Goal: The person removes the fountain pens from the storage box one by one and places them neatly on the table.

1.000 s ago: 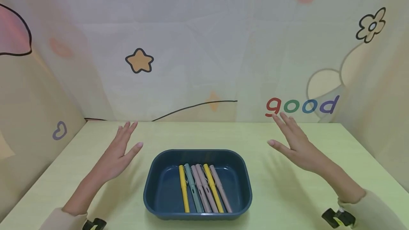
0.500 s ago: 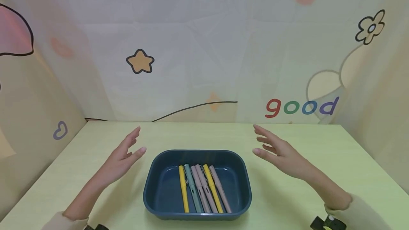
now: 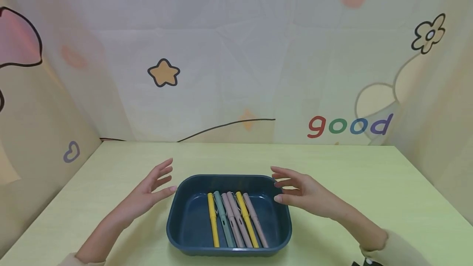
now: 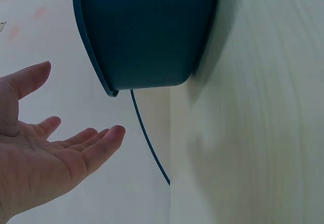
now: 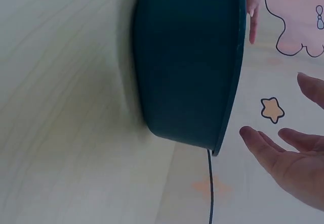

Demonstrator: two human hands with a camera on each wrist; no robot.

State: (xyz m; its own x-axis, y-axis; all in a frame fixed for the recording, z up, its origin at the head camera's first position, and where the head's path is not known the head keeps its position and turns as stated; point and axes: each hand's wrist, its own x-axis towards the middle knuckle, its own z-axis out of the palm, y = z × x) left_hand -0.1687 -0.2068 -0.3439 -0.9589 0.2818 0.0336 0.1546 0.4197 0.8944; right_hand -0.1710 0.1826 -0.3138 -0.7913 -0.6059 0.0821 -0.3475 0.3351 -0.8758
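A dark blue rectangular tub (image 3: 184,233) with rounded corners stands on the table. Several capped pens lie side by side in it: a yellow pen (image 3: 213,220) at the left, a teal pen (image 3: 223,219), mauve pens and a second yellow pen (image 3: 247,219). My left hand (image 3: 142,200) hovers at the tub's left side, fingers apart and the thumb tip close by the rim. Opposite it, my right hand (image 3: 310,196) overlaps the tub's upper right corner in the head view. Both wrist views show the hands holding nothing, palms toward the tub's outer walls.
The pale yellow-green table (image 3: 351,163) reaches back to a printed cloth backdrop (image 3: 236,60) with a star and the word "good". Cloth also closes off the left and right sides. Sleeves cover both forearms.
Both hands have come inward and lower toward the tub, the right one travelling farther. Their fingers have bent a little more. The tub and pens keep their place.
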